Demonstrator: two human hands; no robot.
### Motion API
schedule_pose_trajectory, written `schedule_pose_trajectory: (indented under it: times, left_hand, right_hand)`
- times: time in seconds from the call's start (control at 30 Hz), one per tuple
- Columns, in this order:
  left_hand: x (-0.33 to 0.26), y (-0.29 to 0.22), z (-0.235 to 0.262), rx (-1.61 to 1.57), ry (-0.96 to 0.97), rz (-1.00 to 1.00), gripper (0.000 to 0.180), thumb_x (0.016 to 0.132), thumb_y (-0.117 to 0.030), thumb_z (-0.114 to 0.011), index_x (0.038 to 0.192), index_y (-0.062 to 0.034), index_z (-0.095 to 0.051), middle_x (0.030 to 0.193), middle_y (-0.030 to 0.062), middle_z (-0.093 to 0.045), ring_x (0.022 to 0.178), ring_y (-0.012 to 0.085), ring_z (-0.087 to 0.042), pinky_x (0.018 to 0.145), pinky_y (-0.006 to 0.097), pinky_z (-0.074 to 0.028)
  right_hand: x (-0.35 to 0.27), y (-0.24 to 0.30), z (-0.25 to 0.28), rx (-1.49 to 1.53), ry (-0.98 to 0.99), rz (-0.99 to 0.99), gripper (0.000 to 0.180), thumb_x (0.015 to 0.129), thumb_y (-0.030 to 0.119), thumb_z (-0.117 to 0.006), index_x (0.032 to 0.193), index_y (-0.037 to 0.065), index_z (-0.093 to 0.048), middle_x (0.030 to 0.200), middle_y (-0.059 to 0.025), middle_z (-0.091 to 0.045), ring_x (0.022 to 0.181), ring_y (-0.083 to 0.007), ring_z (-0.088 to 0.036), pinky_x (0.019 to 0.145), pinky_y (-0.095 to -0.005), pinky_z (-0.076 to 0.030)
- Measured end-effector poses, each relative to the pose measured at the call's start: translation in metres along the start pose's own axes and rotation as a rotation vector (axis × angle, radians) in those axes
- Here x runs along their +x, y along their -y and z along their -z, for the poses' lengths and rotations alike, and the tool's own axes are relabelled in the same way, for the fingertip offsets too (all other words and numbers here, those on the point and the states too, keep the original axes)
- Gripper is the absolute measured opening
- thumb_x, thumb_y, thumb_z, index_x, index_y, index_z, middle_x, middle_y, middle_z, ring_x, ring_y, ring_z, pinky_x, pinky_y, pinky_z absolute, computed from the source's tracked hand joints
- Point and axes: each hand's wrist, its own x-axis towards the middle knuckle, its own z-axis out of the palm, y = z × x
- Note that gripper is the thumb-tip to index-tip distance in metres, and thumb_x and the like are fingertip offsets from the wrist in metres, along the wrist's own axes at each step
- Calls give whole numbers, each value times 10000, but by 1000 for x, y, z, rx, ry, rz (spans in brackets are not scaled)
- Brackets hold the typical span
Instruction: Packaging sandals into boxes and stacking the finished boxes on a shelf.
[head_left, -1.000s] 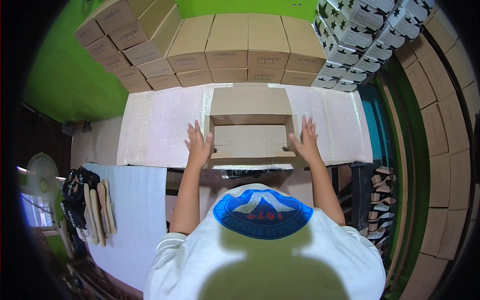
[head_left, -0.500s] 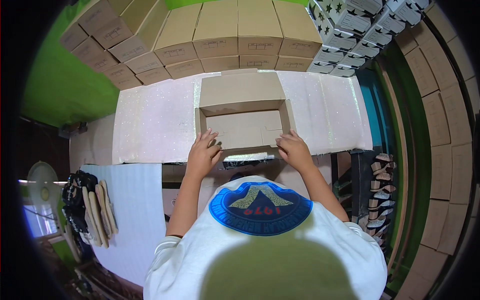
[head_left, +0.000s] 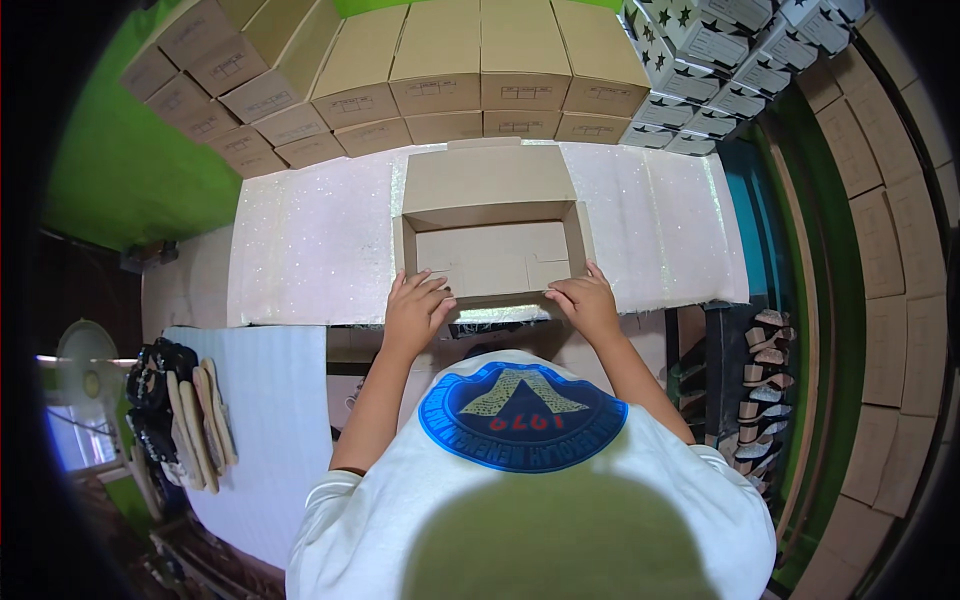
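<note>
Head view, box: an open brown cardboard box (head_left: pixel 490 245) sits on my sparkly pale table cover (head_left: pixel 310 240), its near wall at the table's front edge, just ahead of my chest. Its far flap stands up behind the opening; the inside is bare.

Left hand: my left hand (head_left: pixel 415 312) rests on the near wall at the left corner, fingers (head_left: pixel 428 285) curled over the rim and bent narrow, pressing card, nothing else in it.

Right hand: my right hand (head_left: pixel 583 300) does the same at the right corner, fingers folded close over the rim, thumb side tucked; it grips only the box wall.

Step in hand, my reading: I seem to be folding or seating the near flap along the front edge. To do it well I would press both corners evenly, keep my fingertips along the crease, and hold the box square to the table edge so the wall does not bow or skew.

Surroundings: stacked brown cartons (head_left: pixel 480 70) stand just behind the box; white cartons with dark stars (head_left: pixel 720 60) are at the far right. A white sheet (head_left: pixel 270 420) lies lower left, with sandal soles (head_left: pixel 180 415) beside it, and a rack of sandals (head_left: pixel 765 390) at my right.
</note>
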Motion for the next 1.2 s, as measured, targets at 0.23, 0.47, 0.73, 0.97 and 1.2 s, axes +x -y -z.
schedule_pose_trajectory:
  times: [0.23, 0.47, 0.73, 0.97, 1.2]
  left_hand:
    - [3, 0, -2, 4, -32, 45, 204, 779, -297, -611, 833, -111, -673, 926, 8, -656, 1060, 214, -530, 1009, 468, -275]
    - [6, 13, 18, 20, 86, -72, 268, 760, -318, -617, 948, -133, -665, 1209, 96, -507, 1194, 309, -407, 1007, 487, -284]
    - [5, 26, 7, -44, 27, -26, 218, 725, -281, -664, 869, -119, -687, 1365, 182, -336, 1274, 405, -268, 1005, 464, -296]
    - [3, 27, 5, -90, 23, 2, 191, 734, -284, -665, 782, -99, -679, 1384, 171, -315, 1285, 403, -253, 986, 414, -337]
    - [4, 22, 14, -154, 56, 43, 190, 741, -267, -666, 771, -80, -672, 1384, 202, -300, 1300, 404, -222, 999, 417, -314]
  right_hand:
    - [4, -3, 1, -48, 9, 9, 204, 730, 316, -642, 724, 114, -671, 688, -38, -648, 666, -192, -599, 976, -394, -348]
    - [19, -16, 36, -149, 296, 160, 169, 730, 246, -656, 783, 85, -660, 979, -52, -640, 1046, -235, -547, 1006, -447, -317]
    - [14, -30, 28, -41, 247, 120, 140, 726, 178, -656, 794, 57, -637, 1188, -51, -549, 1226, -301, -391, 1006, -435, -336]
    - [13, -35, 24, -25, 239, 108, 130, 730, 183, -656, 767, 60, -637, 1209, -30, -543, 1245, -304, -366, 1010, -434, -330]
    - [10, -30, 26, -52, 221, 60, 161, 738, 229, -652, 827, 97, -675, 1319, -81, -436, 1264, -320, -334, 1029, -440, -292]
